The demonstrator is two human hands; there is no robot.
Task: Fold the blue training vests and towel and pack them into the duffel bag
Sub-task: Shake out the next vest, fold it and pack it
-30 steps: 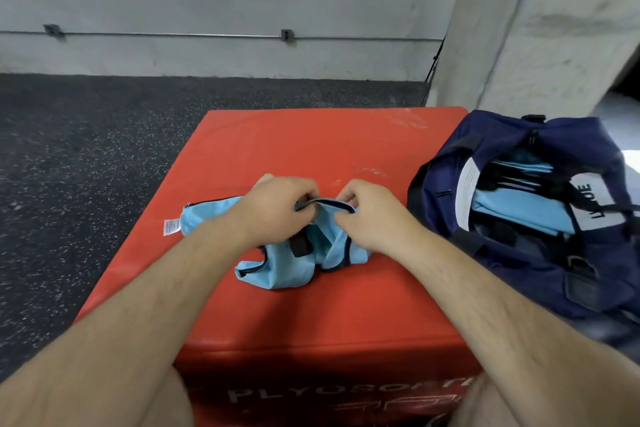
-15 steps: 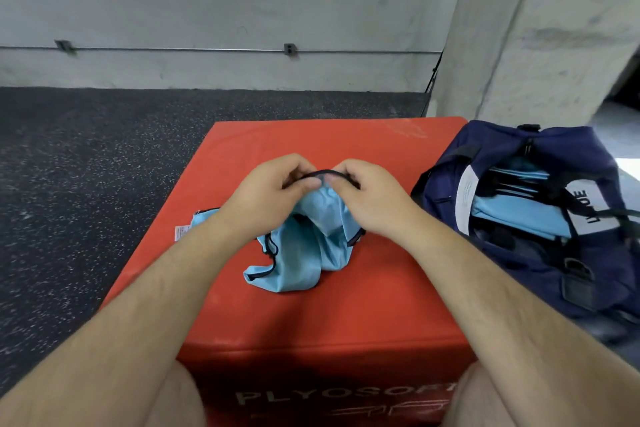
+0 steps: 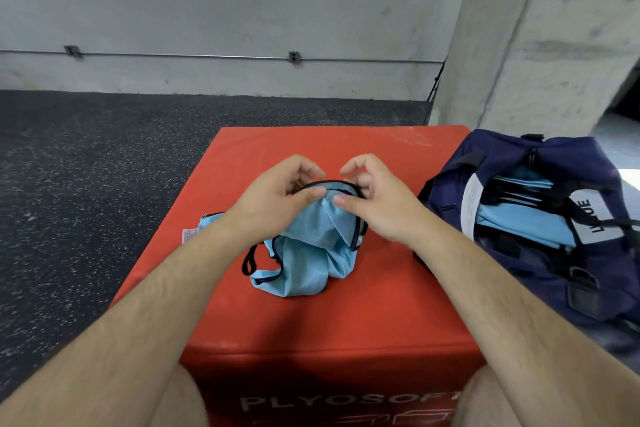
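A light blue training vest [image 3: 311, 253] with black trim lies bunched on the red foam box [image 3: 381, 305]. My left hand [image 3: 277, 198] and my right hand [image 3: 374, 201] pinch its black-edged opening side by side and hold that edge raised above the box, while the rest of the cloth hangs down to the surface. A white label [image 3: 188, 236] sticks out at the vest's left end. The navy duffel bag [image 3: 540, 229] stands open at the box's right edge with folded light blue fabric [image 3: 519, 222] inside.
Dark speckled rubber floor [image 3: 104, 184] lies left of and behind the box. A concrete wall with a thin pipe [image 3: 207, 55] runs across the back. A concrete pillar [image 3: 536, 38] rises behind the bag. My knees show below the box's front edge.
Both hands have lifted the vest's trimmed edge up and away from the box, gathering the cloth into a hanging bunch. The view has tilted up slightly.
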